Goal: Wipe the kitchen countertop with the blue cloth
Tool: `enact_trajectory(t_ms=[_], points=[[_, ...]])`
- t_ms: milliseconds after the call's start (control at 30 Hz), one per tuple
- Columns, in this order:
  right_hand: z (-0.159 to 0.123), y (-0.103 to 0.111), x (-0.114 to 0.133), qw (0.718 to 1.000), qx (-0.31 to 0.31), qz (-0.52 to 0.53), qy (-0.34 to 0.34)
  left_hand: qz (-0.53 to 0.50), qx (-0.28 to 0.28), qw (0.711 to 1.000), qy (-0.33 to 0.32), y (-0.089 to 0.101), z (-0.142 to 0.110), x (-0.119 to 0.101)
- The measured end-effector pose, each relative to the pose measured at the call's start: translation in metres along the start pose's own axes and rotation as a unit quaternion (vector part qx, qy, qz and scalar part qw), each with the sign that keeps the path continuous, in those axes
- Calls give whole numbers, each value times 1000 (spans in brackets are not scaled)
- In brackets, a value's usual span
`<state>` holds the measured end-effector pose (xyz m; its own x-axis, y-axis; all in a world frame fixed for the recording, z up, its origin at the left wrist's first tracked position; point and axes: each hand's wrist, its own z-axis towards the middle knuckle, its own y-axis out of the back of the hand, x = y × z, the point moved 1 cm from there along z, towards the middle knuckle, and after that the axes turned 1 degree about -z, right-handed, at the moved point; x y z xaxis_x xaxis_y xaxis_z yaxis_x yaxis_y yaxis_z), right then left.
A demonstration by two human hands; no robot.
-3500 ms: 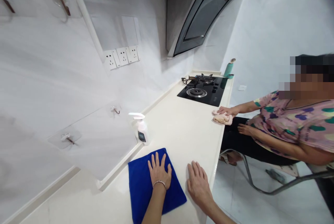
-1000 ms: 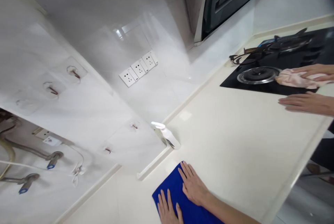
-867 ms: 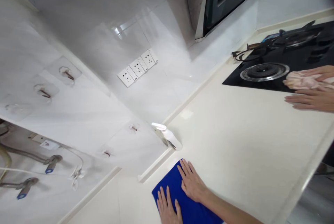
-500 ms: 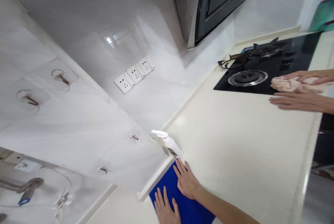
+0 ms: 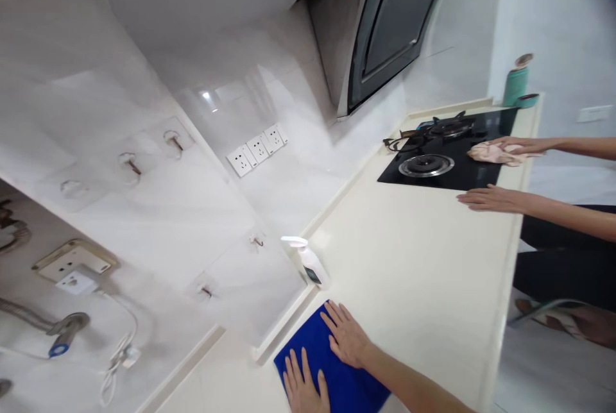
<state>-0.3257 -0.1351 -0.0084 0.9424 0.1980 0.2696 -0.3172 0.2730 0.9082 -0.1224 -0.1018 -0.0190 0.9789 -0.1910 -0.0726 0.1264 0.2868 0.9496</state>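
A blue cloth [image 5: 356, 387] lies flat on the pale countertop, its far edge close to the low ledge of the wall. My left hand [image 5: 308, 386] rests palm down on the cloth's near left part, fingers spread. Upon its far right part lies my right hand [image 5: 350, 341], also flat with the fingers stretched out. A white spray bottle [image 5: 310, 264] stands just beyond the cloth against the wall corner, near my right fingertips.
At the right, a co-worker's hand [image 5: 517, 143] presses a pale pink cloth [image 5: 491, 154] on the black gas hob [image 5: 464, 177]. Their other hand [image 5: 491, 199] lies on the counter [image 5: 414, 259]. A green container [image 5: 516, 86] stands past the hob. Wall sockets [image 5: 257, 149] and a range hood [image 5: 399, 22] are above.
The view has swung to the right, showing more of the co-worker's arms. Their two hands are farther apart, one with the pink cloth. My hands and the blue cloth look nearly unmoved.
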Motion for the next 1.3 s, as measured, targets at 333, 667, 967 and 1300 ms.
enact_trajectory(t_ms=[333, 667, 967, 1300], points=[[-98, 10, 7, 996, -56, -66, 20, -32, -8, 999, 12, 8, -98, -27], [-35, 4, 31, 997, 31, -58, -45, -26, 29, 999, 9, 24, -54, -25], [3, -2, 18, 997, 38, -28, -55, -16, 32, 999, 4, 20, -16, -21], [32, 1, 18, 997, 51, -17, -61, 1, 13, 999, 41, 11, 14, -25]])
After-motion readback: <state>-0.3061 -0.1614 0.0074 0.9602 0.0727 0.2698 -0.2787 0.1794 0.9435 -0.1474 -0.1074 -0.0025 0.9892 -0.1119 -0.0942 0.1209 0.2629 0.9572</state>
